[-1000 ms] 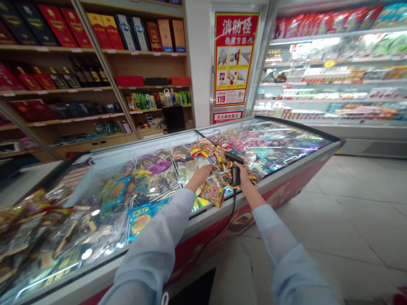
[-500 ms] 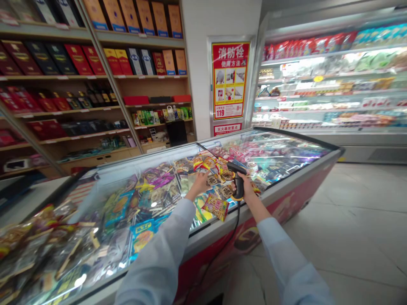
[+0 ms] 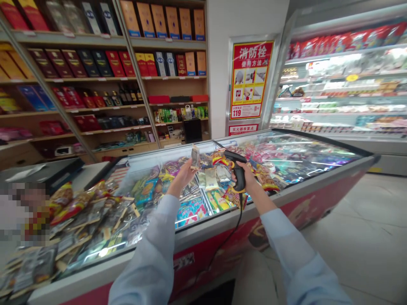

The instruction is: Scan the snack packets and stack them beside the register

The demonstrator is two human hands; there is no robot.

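Note:
My left hand [image 3: 183,177] grips a small snack packet [image 3: 195,157] with a tan edge and holds it upright above the freezer's glass top. In my right hand [image 3: 249,180] is a black and yellow barcode scanner [image 3: 238,170], its head pointing left toward the packet and its cable hanging over the front edge. Beneath and between my hands lie several snack packets, among them a pale packet [image 3: 211,179] and a red and yellow packet [image 3: 235,195]. More red and yellow packets [image 3: 267,180] rest right of my right hand.
The long chest freezer [image 3: 190,241] has a glass top with frozen goods under it. A heap of dark packets [image 3: 85,220] covers its left end. Behind stand shelves [image 3: 104,80] of boxes and bottles. A lit open fridge [image 3: 346,91] is at the right.
My left hand has picked up a packet and raised it, moving leftward from the pile. The scanner stays in my right hand. My view has turned to the left.

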